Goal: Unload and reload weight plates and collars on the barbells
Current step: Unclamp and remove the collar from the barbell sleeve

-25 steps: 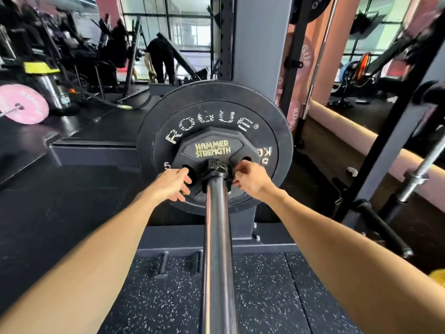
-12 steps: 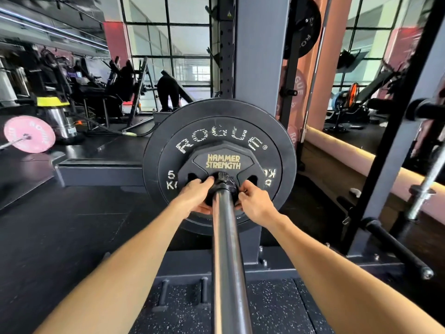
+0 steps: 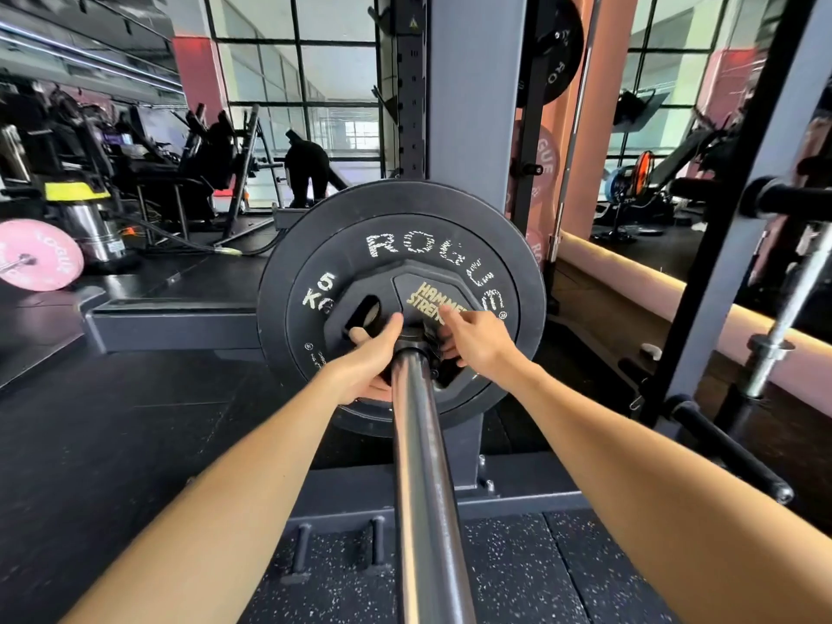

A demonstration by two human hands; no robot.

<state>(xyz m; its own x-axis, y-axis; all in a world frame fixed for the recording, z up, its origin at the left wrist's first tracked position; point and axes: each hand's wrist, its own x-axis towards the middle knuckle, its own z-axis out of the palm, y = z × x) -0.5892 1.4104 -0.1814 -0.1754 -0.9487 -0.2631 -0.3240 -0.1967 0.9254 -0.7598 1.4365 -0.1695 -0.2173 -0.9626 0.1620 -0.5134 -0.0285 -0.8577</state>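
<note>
A steel barbell sleeve (image 3: 423, 466) runs away from me into a stack of black plates. A large plate (image 3: 292, 245) sits at the back, a Rogue 5 kg plate (image 3: 423, 245) in front of it, and a small Hammer Strength grip plate (image 3: 405, 286) in front. My left hand (image 3: 369, 358) grips the small plate left of the bar, fingers through its grip hole. My right hand (image 3: 472, 340) rests on the plate's right side, fingers curled around its edge near the hub. The collar is mostly hidden behind my hands.
A grey rack upright (image 3: 472, 105) stands behind the plates. A second barbell (image 3: 783, 317) and black rack posts are at right. A pink plate (image 3: 40, 254) lies at far left. A person (image 3: 306, 173) bends over in the background. Speckled rubber flooring (image 3: 540, 578) lies below.
The small plate and the Rogue plate have rotated clockwise: the lettering has swung right. My left hand moved into the grip hole and my right hand shifted up.
</note>
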